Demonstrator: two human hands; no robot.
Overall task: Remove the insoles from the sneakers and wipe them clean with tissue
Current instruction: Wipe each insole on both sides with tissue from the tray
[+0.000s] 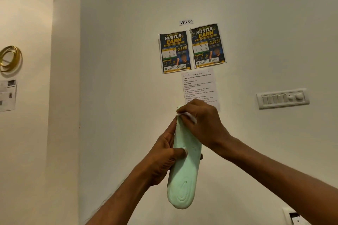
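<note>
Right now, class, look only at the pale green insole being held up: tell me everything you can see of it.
The insole is pale mint green and looks like soft foam. The side facing the camera has moulded curved ridges near its lower, rounded end. It is held up in the air before the wall, roughly upright and leaning slightly. The left hand clasps its middle, thumb across the face. The right hand presses a white tissue against its top end, hiding that tip.

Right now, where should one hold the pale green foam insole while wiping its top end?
Grip the pale green foam insole at its narrower middle, from its left edge, as the left hand does: thumb across the face, fingers behind. This leaves the top free for the right hand pressing the white tissue.
</note>
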